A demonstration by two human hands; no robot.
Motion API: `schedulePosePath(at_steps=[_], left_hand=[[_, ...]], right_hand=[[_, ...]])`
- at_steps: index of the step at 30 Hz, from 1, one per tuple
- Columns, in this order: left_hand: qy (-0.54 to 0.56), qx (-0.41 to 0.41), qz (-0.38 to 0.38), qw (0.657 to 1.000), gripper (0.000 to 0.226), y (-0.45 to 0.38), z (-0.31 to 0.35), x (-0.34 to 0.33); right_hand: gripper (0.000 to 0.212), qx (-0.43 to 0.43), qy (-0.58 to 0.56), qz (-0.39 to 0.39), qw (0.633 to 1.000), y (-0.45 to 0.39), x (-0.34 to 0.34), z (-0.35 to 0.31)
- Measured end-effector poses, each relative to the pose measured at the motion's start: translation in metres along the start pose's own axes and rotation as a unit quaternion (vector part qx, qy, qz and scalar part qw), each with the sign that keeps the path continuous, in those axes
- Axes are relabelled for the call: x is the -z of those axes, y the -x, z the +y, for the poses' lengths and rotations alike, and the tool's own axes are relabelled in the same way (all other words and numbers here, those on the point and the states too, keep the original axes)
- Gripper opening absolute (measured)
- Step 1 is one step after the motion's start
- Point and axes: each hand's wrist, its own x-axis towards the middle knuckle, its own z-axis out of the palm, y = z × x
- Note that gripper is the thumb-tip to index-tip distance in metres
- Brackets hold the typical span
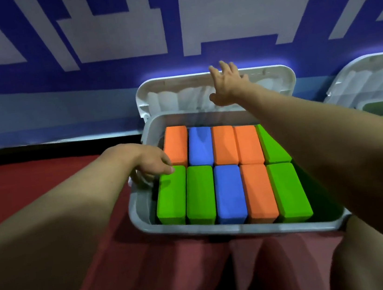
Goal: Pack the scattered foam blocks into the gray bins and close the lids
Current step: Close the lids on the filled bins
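A gray bin (144,220) stands on the red floor before me, filled with two rows of green, orange and blue foam blocks (229,193). Its lid (169,91) is raised and leans back toward the blue wall. My right hand (226,84) reaches over the bin with fingers spread straight, against the inner face of the lid near its top edge. My left hand (150,163) rests at the bin's left rim with loosely bent fingers, its fingertips touching the near-left green block (171,196).
A second gray bin (380,105) with a raised lid (369,75) and green blocks inside shows at the right edge. A blue and white wall (99,47) rises close behind both bins. Red floor (20,186) spreads to the left.
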Motion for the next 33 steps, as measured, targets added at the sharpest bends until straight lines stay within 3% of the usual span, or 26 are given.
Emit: schedulePosePath(at_steps=[3, 6, 11, 15, 17, 19, 22, 25, 26, 30, 33], left_hand=[[0.024, 0.004, 0.006, 1.0, 0.037, 0.007, -0.006, -0.003], [0.02, 0.001, 0.0, 1.0, 0.041, 0.009, -0.008, -0.009], [-0.007, 0.01, -0.003, 1.0, 0.043, 0.006, -0.004, -0.014], [0.02, 0.019, 0.003, 1.0, 0.037, 0.007, 0.004, -0.011], [0.042, 0.018, 0.049, 0.998, 0.035, 0.007, 0.006, -0.008], [0.07, 0.049, 0.14, 0.986, 0.06, 0.007, 0.003, -0.002], [0.165, 0.145, 0.303, 0.927, 0.109, 0.008, -0.016, 0.002], [0.324, 0.18, 0.273, 0.888, 0.113, 0.018, -0.023, 0.004], [0.404, 0.178, 0.253, 0.861, 0.111, 0.02, -0.024, 0.006], [0.729, 0.164, 0.159, 0.645, 0.112, 0.028, -0.046, 0.025], [0.805, 0.13, 0.131, 0.563, 0.095, 0.037, -0.067, 0.029]], right_hand=[[0.087, -0.055, -0.001, -0.033, 0.998, -0.01, -0.005, -0.005], [0.083, -0.077, 0.048, 0.004, 0.996, -0.007, -0.012, -0.007], [0.037, -0.079, 0.123, 0.072, 0.987, -0.001, -0.009, 0.005], [0.033, -0.058, 0.059, 0.122, 0.989, 0.003, 0.007, 0.017], [0.028, -0.036, 0.039, 0.172, 0.984, 0.007, 0.024, 0.018], [0.023, -0.007, 0.037, 0.22, 0.975, 0.013, 0.043, 0.017], [0.021, 0.022, 0.013, 0.291, 0.957, 0.029, 0.064, 0.017], [0.021, 0.021, -0.01, 0.325, 0.946, 0.051, 0.08, 0.022], [0.02, 0.023, -0.018, 0.323, 0.946, 0.058, 0.083, 0.023], [0.022, 0.068, -0.027, 0.325, 0.943, 0.1, 0.08, 0.019], [0.019, 0.093, -0.025, 0.336, 0.937, 0.142, 0.073, 0.017]])
